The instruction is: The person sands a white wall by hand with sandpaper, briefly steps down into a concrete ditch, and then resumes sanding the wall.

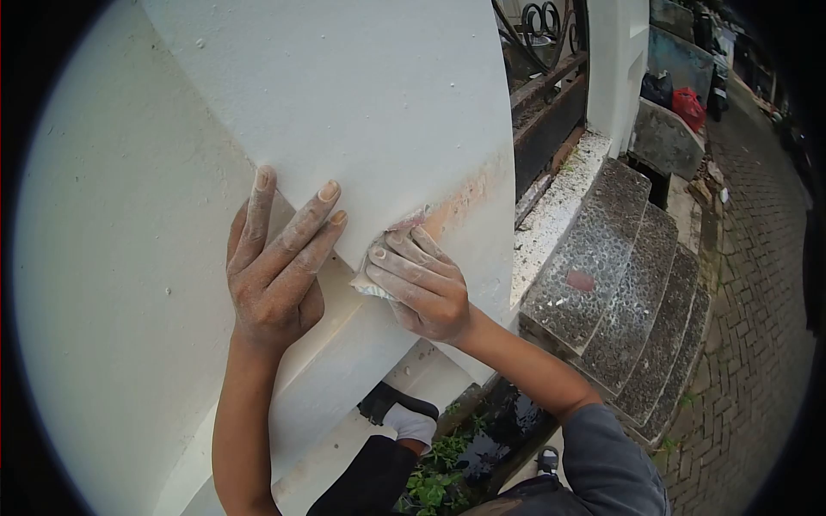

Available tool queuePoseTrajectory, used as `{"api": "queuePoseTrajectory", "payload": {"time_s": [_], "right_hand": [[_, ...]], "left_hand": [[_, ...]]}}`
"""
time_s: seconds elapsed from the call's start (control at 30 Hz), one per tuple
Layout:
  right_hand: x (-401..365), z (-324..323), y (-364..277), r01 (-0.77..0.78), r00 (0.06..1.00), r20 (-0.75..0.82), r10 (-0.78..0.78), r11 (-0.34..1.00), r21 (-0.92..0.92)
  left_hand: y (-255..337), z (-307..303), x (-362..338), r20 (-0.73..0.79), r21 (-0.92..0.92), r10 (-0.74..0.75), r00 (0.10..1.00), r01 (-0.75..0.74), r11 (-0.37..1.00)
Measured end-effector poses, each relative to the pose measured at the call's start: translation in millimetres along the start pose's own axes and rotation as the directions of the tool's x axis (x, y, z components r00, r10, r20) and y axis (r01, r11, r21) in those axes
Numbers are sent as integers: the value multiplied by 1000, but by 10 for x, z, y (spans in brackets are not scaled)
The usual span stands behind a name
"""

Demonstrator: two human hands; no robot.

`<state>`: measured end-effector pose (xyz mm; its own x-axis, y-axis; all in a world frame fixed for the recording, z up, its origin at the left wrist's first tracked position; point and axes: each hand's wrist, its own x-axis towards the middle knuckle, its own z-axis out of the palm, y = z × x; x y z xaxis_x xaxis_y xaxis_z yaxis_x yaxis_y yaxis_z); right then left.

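Note:
My left hand [277,267] lies against the white wall [344,95] with its dusty fingers spread, holding nothing. To its right, my right hand [422,279] presses a folded piece of sandpaper [372,286] onto the wall near a corner edge. Pale edges and a reddish patch of the sandpaper show around the fingers; the rest is hidden under them. White dust coats both hands. Just up and right of the right hand, a worn brownish patch [465,199] shows on the wall.
Stone steps [594,258] with a small reddish piece [581,280] on them stand at right, below a rusty metal gate [551,95]. A paved lane [757,284] runs beyond. Below are a ditch with plants [443,477] and my shoed foot [400,406] on a ledge.

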<state>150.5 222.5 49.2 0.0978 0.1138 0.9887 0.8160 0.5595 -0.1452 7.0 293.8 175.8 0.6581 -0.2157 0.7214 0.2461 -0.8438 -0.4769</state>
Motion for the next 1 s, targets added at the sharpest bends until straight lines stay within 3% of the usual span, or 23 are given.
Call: {"api": "queuePoseTrajectory", "payload": {"time_s": [0.03, 0.07, 0.13, 0.23, 0.27, 0.37, 0.43, 0.53, 0.6, 0.63, 0.67, 0.73, 0.77, 0.83, 0.93, 1.0], "right_hand": [[31, -45, 252, 20, 991, -131, -30, 997, -78], [69, -137, 528, -99, 960, -274, 56, 984, -148], [238, -335, 854, -418, 777, -490, 394, 906, 67], [185, -136, 543, -282, 884, -406, 232, 957, -66], [133, -41, 242, -176, 950, -267, 164, 984, -19], [61, -66, 177, -15, 996, -87, 14, 1000, -2], [132, -232, 693, -185, 933, -330, 143, 977, -101], [277, -280, 738, -357, 836, -445, 322, 934, 5], [193, -96, 317, -223, 930, -303, 209, 975, -14], [122, -75, 63, -122, 986, -119, 121, 993, -1], [62, -74, 76, -95, 993, -64, 98, 994, 50], [12, -113, 343, -104, 981, -164, 102, 995, -5], [121, -185, 627, -148, 942, -317, 108, 984, -104], [334, -341, 801, -489, 713, -477, 514, 852, 187], [247, -152, 468, -280, 889, -383, 252, 960, -20], [40, -93, 123, -100, 985, -138, 103, 995, 27]], "left_hand": [[-7, -4, -1, 7, 15, 3, 1000, -3, 1000], [-14, -2, 7, 12, -12, 14, 1000, -13, 1000], [-1, 7, 5, 24, -63, 22, 999, -20, 998], [28, 37, 34, -24, -85, 5, 1000, -7, 996], [32, 30, 42, -23, -66, -5, 1000, 4, 998], [21, -11, 38, 0, -23, -13, 1000, 13, 1000], [17, -18, 29, 17, -7, -10, 1000, 10, 1000], [54, 34, 49, -44, -61, -32, 999, 29, 998], [55, 21, 44, -34, -61, -38, 999, 36, 998], [43, 9, 48, -26, -58, -33, 999, 32, 998], [41, 6, 50, -17, -53, -33, 999, 32, 998], [28, -3, 29, 3, -39, -31, 1000, 31, 999], [18, 5, 39, -9, -44, -29, 1000, 28, 999], [47, 28, 40, -26, -60, -40, 999, 38, 997], [44, 64, 42, -58, -99, -47, 997, 41, 994], [41, 40, 52, -34, -85, -43, 998, 40, 996]]}}
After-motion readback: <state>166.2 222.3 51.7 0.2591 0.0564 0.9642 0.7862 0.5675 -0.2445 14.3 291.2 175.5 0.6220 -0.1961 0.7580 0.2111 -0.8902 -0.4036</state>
